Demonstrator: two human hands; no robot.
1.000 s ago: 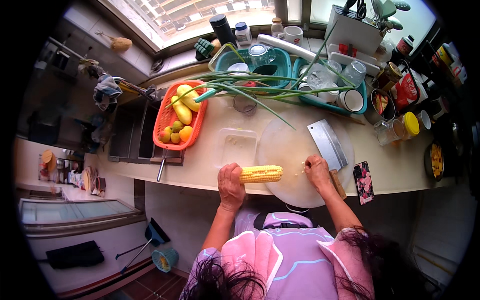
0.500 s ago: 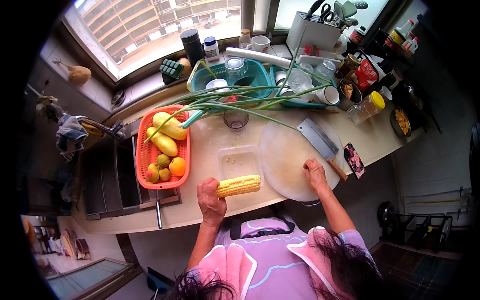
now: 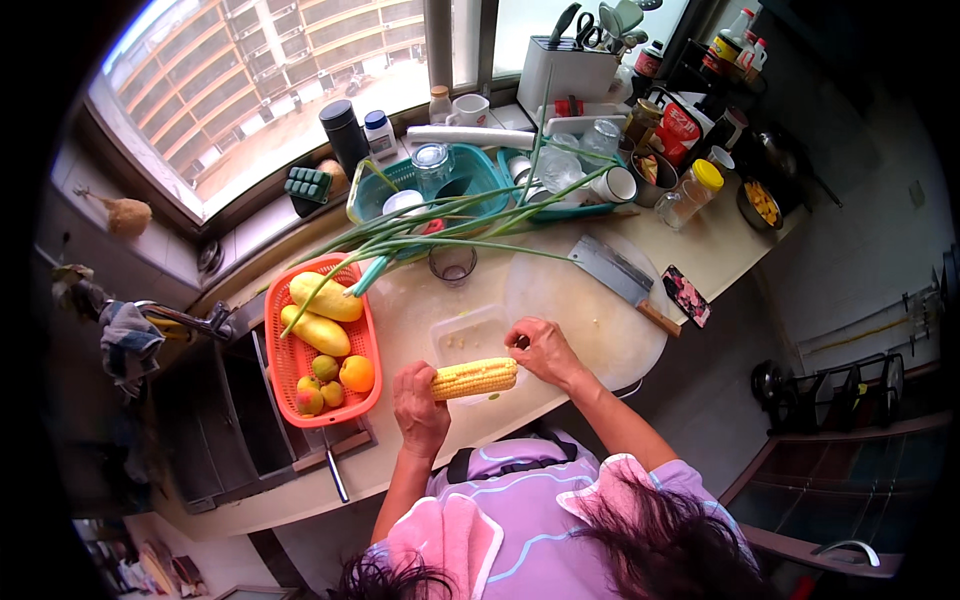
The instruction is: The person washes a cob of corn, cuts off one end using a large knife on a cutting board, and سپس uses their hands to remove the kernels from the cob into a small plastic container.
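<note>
My left hand (image 3: pixel 420 408) is wrapped round the end of a yellow corn cob (image 3: pixel 475 376), held level near the counter's front edge; a stretch of its kernels looks broken. My right hand (image 3: pixel 542 352) is closed in a pinch just above the cob's far end, over the edge of a clear plastic container (image 3: pixel 446 327) with a few pale bits inside; what the fingers hold is hidden. A round pale cutting board (image 3: pixel 600 338) lies to the right, with a cleaver (image 3: pixel 610 270) on it, its wooden handle pointing toward me.
An orange basket (image 3: pixel 370 330) of yellow vegetables and fruit sits left, beside the sink (image 3: pixel 210 410). Green onions (image 3: pixel 440 240) lie across teal baskets (image 3: pixel 475 165) of dishes. A phone (image 3: pixel 686 296), jars (image 3: pixel 690 195) and a pan (image 3: pixel 760 205) stand or lie on the right.
My right hand has moved left from the cutting board to beside the cob, over the container. My left hand still grips the cob. The camera's view has swung toward the right.
</note>
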